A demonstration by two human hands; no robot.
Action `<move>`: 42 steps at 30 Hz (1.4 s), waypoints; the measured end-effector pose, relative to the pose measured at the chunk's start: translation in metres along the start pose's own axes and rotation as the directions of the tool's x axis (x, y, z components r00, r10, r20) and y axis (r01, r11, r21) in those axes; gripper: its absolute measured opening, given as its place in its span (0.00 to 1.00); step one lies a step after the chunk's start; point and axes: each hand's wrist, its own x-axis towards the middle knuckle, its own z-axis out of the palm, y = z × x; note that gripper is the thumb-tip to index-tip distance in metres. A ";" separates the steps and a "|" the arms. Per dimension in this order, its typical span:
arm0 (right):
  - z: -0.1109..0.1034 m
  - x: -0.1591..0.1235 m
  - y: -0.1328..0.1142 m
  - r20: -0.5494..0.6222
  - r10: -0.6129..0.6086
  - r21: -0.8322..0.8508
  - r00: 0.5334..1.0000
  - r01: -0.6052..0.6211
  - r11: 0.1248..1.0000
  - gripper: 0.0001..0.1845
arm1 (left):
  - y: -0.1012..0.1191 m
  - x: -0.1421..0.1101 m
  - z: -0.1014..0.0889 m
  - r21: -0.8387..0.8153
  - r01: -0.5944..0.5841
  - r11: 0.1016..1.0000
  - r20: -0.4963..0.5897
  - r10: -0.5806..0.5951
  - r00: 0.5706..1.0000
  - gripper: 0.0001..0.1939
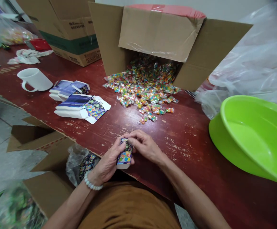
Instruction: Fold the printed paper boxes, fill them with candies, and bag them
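A small printed candy box (125, 154), dark blue with bright lettering, is in my hands near the table's front edge. My left hand (112, 156) wraps around it, with the thumb on its front face. The fingers of my right hand (144, 144) are closed at the box's upper end; whether they pinch a flap I cannot make out. A pale flap sticks out at the lower end. Beyond my hands, wrapped candies (150, 95) spill from a cardboard box (161, 35) lying on its side. Flattened candy boxes (78, 106) lie in stacks to the left.
A white mug (34, 79) stands at the left, before a large carton (69, 35). A green basin (245, 136) sits at the right beside clear plastic bags (255, 60). Below the table's left edge are an open carton (49, 190) and a bag of dark printed packs (87, 163).
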 end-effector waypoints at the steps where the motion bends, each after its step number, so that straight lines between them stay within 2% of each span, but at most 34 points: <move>1: -0.008 0.009 0.007 -0.034 0.041 -0.060 0.999 -0.043 0.997 0.13 | 0.002 0.000 -0.002 0.007 -0.007 1.000 0.014 0.007 1.000 0.29; 3: -0.025 0.029 0.020 -0.227 0.053 -0.269 0.972 -0.115 0.956 0.13 | 0.007 0.002 -0.006 0.033 -0.028 0.999 0.001 0.028 1.000 0.27; 4: -0.032 0.038 0.026 -0.297 0.061 -0.382 0.953 -0.177 0.907 0.13 | 0.009 0.003 -0.009 0.051 -0.041 0.998 -0.030 0.042 0.999 0.26; 6: -0.041 0.052 0.033 -0.323 0.089 -0.574 0.942 -0.270 0.773 0.16 | 0.016 0.007 -0.015 0.119 -0.063 0.991 -0.125 0.077 0.989 0.25; 8: -0.043 0.059 0.036 -0.290 0.145 -0.693 0.946 -0.312 0.650 0.18 | 0.023 0.009 -0.024 0.231 -0.105 0.967 -0.212 0.156 0.965 0.27; 9: -0.042 0.060 0.037 -0.281 0.168 -0.724 0.945 -0.324 0.609 0.19 | 0.026 0.008 -0.029 0.297 -0.126 0.947 -0.222 0.197 0.955 0.29; 11: -0.040 0.059 0.036 -0.289 0.195 -0.743 0.937 -0.349 0.571 0.20 | 0.034 0.006 -0.038 0.415 -0.129 0.901 -0.177 0.219 0.960 0.31; 13: -0.039 0.056 0.036 -0.291 0.201 -0.737 0.935 -0.353 0.576 0.19 | 0.040 0.002 -0.046 0.488 -0.083 0.869 -0.128 0.165 0.978 0.31; 15: -0.040 0.055 0.037 -0.267 0.197 -0.724 0.943 -0.332 0.605 0.14 | 0.046 -0.001 -0.052 0.526 -0.039 0.850 -0.147 0.136 0.980 0.26; 17: -0.043 0.053 0.038 -0.227 0.195 -0.694 0.954 -0.299 0.655 0.10 | 0.049 -0.002 -0.058 0.559 -0.041 0.828 -0.200 0.183 0.963 0.23; 19: -0.046 0.052 0.040 -0.203 0.193 -0.649 0.960 -0.280 0.708 0.12 | 0.049 -0.002 -0.065 0.634 -0.075 0.770 -0.212 0.266 0.940 0.22; 20: -0.047 0.051 0.040 -0.196 0.188 -0.627 0.962 -0.270 0.730 0.15 | 0.049 -0.002 -0.068 0.697 -0.097 0.711 -0.184 0.308 0.933 0.21; 22: -0.048 0.050 0.042 -0.188 0.174 -0.595 0.967 -0.253 0.763 0.17 | 0.048 -0.003 -0.073 0.837 -0.141 0.528 -0.061 0.348 0.936 0.20; 25: -0.050 0.049 0.045 -0.208 0.178 -0.547 0.962 -0.265 0.794 0.12 | 0.046 -0.007 -0.072 0.959 -0.171 0.224 0.109 0.266 0.958 0.16; 27: -0.050 0.049 0.046 -0.251 0.187 -0.508 0.950 -0.294 0.810 0.10 | 0.045 -0.009 -0.067 0.978 -0.167 0.122 0.138 0.216 0.967 0.12; 28: -0.050 0.049 0.047 -0.277 0.188 -0.487 0.942 -0.306 0.818 0.10 | 0.045 -0.009 -0.063 0.980 -0.162 0.113 0.135 0.214 0.967 0.10; 30: -0.049 0.048 0.049 -0.324 0.198 -0.406 0.925 -0.325 0.854 0.10 | 0.045 -0.008 -0.056 0.967 -0.156 0.200 0.103 0.251 0.962 0.09; 32: -0.049 0.047 0.051 -0.348 0.224 -0.299 0.910 -0.334 0.894 0.12 | 0.044 -0.006 -0.050 0.895 -0.157 0.418 0.036 0.283 0.959 0.11; 34: -0.048 0.046 0.051 -0.359 0.224 -0.241 0.906 -0.321 0.916 0.14 | 0.041 -0.004 -0.044 0.732 -0.130 0.669 -0.039 0.232 0.972 0.18; 36: -0.047 0.047 0.049 -0.383 0.165 -0.296 0.909 -0.289 0.910 0.13 | 0.038 -0.001 -0.038 0.562 -0.080 0.823 -0.077 0.148 0.986 0.22; 39: -0.044 0.051 0.044 -0.359 0.084 -0.472 0.930 -0.258 0.843 0.13 | 0.032 0.003 -0.032 0.458 -0.053 0.887 -0.087 0.105 0.991 0.21; 42: -0.041 0.061 0.039 -0.279 0.198 -0.526 0.940 -0.322 0.787 0.14 | 0.027 0.007 -0.030 0.448 -0.049 0.892 -0.065 0.087 0.994 0.19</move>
